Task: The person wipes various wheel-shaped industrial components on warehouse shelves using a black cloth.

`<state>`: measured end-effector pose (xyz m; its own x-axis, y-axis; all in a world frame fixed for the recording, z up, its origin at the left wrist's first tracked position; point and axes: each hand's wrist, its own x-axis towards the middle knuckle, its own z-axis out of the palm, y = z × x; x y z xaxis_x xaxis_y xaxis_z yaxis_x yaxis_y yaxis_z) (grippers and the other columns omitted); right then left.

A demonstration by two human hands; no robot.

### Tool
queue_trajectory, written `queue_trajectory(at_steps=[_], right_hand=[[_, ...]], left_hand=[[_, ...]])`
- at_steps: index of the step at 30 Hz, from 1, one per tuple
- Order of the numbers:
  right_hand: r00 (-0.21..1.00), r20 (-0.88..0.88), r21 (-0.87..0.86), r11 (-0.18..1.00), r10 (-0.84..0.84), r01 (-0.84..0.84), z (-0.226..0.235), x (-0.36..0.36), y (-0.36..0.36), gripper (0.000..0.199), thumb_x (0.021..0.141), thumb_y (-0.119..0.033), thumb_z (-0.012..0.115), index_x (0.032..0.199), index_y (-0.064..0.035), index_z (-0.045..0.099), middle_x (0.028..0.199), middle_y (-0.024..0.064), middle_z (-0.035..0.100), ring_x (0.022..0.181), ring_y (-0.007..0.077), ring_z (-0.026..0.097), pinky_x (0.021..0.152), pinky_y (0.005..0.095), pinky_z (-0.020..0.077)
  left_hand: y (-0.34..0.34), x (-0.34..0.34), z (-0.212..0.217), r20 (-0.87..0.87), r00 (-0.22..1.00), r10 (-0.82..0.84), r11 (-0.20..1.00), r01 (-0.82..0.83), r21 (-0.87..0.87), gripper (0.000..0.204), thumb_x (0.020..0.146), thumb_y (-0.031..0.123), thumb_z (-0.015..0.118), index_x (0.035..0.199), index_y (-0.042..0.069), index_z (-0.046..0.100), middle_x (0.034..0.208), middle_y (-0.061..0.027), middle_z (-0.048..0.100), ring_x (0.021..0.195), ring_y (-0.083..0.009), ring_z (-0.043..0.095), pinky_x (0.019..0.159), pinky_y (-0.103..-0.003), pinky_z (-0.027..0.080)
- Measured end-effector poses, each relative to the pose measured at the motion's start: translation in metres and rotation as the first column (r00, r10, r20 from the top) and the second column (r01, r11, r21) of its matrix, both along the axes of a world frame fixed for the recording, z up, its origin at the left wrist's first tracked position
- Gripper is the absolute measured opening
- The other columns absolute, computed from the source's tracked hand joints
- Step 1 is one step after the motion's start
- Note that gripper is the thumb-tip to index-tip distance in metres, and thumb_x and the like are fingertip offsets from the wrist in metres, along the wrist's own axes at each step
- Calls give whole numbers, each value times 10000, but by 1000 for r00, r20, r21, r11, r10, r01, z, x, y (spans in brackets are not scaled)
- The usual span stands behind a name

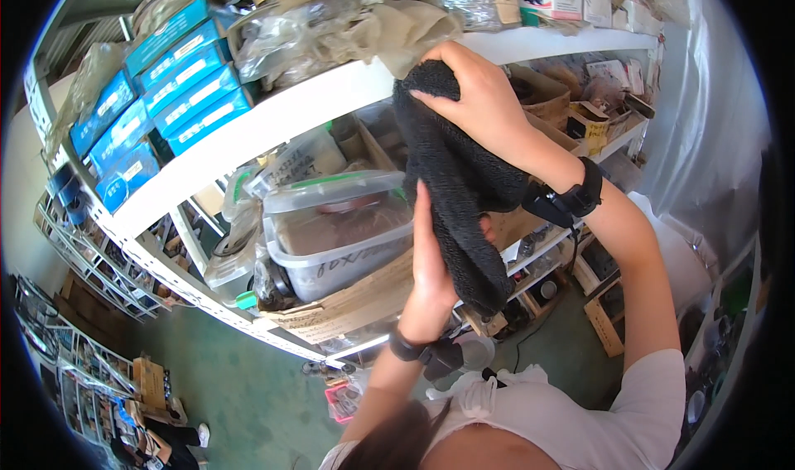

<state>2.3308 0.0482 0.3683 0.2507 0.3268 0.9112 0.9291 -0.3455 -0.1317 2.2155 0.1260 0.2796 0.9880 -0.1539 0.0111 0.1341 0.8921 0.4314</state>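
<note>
One black, towel-like fleecy cloth hangs folded lengthwise between two bare hands, and it serves as the mark for everything else. The right hand is at its top end, fingers curled over the fold and thumb pressed on the near face, pinching it. The left hand is at its lower middle, cupped from below, thumb laid up along the left face and fingertips showing on the right; the lowest part of the cloth droops just past this hand. Each wrist bears one black strap, two in all. Left of the cloth, one lidded clear plastic tub sits above one cardboard flap. Above and left of the cloth runs one white shelf edge; whether the two touch, I cannot tell. Farther left on that shelf, seven blue boxes show in two leaning stacks, four and three. Well below and left of the cloth are one pink basket and one other person.
</note>
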Motion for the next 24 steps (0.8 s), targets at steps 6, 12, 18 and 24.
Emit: queue_trajectory(at_steps=[6, 12, 18, 24], right_hand=[[980, 196, -10, 999, -30, 32, 10, -12, 42, 289, 662, -137, 658, 871, -30, 490, 827, 115, 544, 812, 303, 535, 701, 369, 426], [917, 393, -109, 987, -68, 120, 13, -34, 77, 420, 574, -99, 713, 915, -43, 475, 923, 73, 481, 871, 232, 469, 752, 309, 407], [881, 433, -141, 952, -188, 272, 4, -15, 38, 422, 534, -134, 729, 883, -96, 494, 887, 11, 488, 804, 190, 469, 671, 280, 424], [807, 493, -50, 915, -326, 401, 1, 33, -46, 357, 542, -84, 682, 855, -90, 509, 852, 7, 504, 792, 191, 481, 639, 278, 435]], left_hand=[[31, -11, -10, 136, 986, -92, 968, 120, -219, 449, 852, 490, 416, 926, 59, 517, 755, -44, 484, 566, -122, 399, 512, -237, 354], [40, -21, -15, 344, 921, -183, 860, 319, -397, 394, 813, 260, 500, 1117, 19, 433, 985, -64, 504, 554, -91, 354, 528, -201, 305], [12, -13, -31, 305, 936, -177, 963, 229, -144, 370, 852, 314, 443, 1102, 41, 436, 967, -42, 497, 565, -96, 369, 532, -220, 315], [-51, -3, -32, 29, 994, -101, 948, 87, 307, 324, 890, 308, 424, 1062, 36, 455, 972, -74, 555, 868, -166, 508, 768, -305, 417]])
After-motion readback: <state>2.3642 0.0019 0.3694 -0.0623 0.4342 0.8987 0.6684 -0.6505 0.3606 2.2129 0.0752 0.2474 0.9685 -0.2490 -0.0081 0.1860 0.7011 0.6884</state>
